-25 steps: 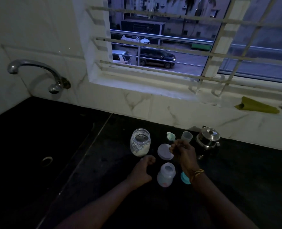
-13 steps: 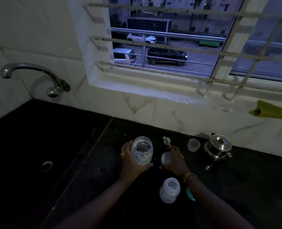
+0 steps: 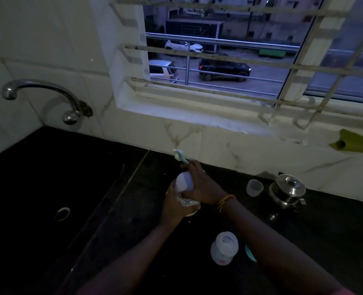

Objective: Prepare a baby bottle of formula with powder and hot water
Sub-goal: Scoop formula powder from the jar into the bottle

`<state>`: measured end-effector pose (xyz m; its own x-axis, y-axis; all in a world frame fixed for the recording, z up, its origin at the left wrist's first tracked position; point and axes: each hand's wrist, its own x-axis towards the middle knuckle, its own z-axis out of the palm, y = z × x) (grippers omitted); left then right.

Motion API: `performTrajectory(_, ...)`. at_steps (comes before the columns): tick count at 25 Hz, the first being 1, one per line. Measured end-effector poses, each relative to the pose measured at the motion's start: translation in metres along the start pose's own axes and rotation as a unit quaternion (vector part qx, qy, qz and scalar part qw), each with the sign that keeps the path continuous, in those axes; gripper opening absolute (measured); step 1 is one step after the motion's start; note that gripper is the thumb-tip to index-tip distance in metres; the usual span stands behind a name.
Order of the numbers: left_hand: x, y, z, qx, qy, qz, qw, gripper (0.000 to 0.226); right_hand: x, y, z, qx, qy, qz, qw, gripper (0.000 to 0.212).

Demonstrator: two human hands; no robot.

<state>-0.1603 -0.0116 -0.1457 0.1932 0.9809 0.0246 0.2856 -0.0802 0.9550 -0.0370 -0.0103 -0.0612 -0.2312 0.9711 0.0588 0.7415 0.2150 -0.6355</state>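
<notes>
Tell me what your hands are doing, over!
Left grip holds powder jar. Right grip holds lid and scoop at jar top. Baby bottle stands open, untouched. Nothing blocking.

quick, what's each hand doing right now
Left hand: grips the powder jar.
Right hand: holds the lid at the jar's mouth, with the scoop pinched in the same hand.

On the black counter (image 3: 104, 241), the left hand (image 3: 173, 209) grips the glass powder jar (image 3: 186, 202) from its nine o'clock side. The right hand (image 3: 202, 188) holds the pale lid (image 3: 183, 181) at the jar's mouth, with a green scoop (image 3: 179, 155) poking from its fingers toward eleven o'clock. The open baby bottle (image 3: 224, 249) stands at five o'clock from the jar, and a small clear cup (image 3: 254, 187) and a lidded steel pot (image 3: 289, 192) sit at three o'clock.
</notes>
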Motion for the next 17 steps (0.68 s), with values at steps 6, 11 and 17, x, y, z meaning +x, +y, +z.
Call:
performTrajectory(6, 0.003, -0.01, -0.004, 0.008, -0.022, -0.025, 0.999, 0.103, 0.003, 0.006, 0.021, -0.161, -0.01, -0.033, 0.986, 0.076)
performTrajectory(11, 0.001, -0.003, -0.003, 0.006, -0.018, -0.019, 1.0, 0.096, 0.0, -0.005, 0.024, -0.197, -0.004, 0.015, 0.98, 0.079)
performTrajectory(17, -0.007, 0.002, -0.003, 0.003, 0.014, -0.024, 1.0, 0.046, -0.015, -0.034, 0.054, -0.109, 0.123, 0.232, 0.959, 0.084)
